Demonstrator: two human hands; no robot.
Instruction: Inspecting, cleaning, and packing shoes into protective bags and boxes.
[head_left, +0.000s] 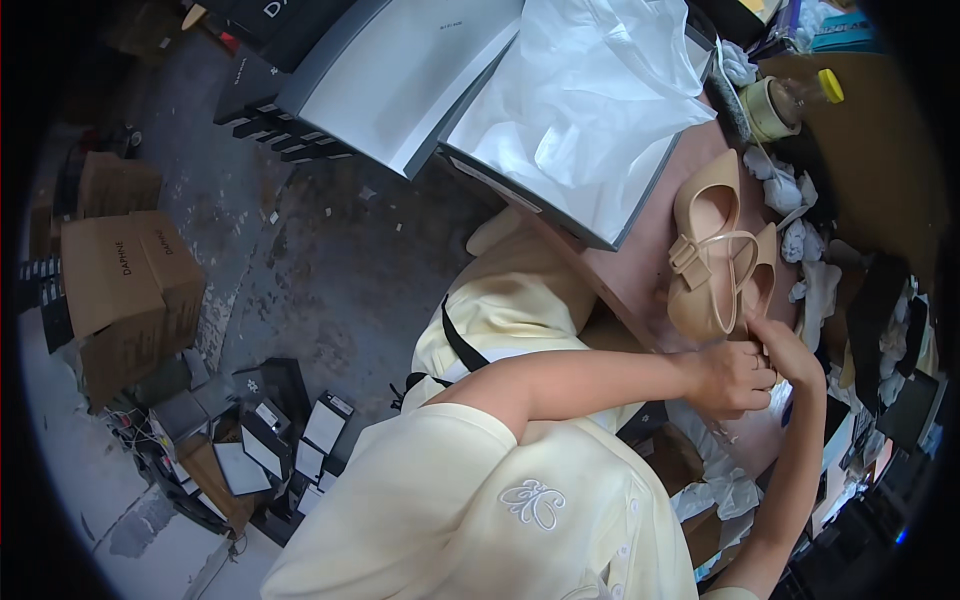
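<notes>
A pair of beige shoes lies on the pinkish tabletop. The nearer shoe has a bow and a pale strap across its opening; the other shoe lies partly beneath and beside it. Just below them my two hands meet. My left hand is closed, its fingers curled in and a ring on one of them. Against it, my right hand has its fingers bent, with a fingertip close to the lower end of the shoes. Whatever lies between the fingers is too small or hidden to make out.
An open shoebox with white tissue paper rests at the table's edge, beside a grey box lid. A yellow-capped bottle and crumpled paper line the right side. Cardboard cartons and scattered shoeboxes stand on the floor.
</notes>
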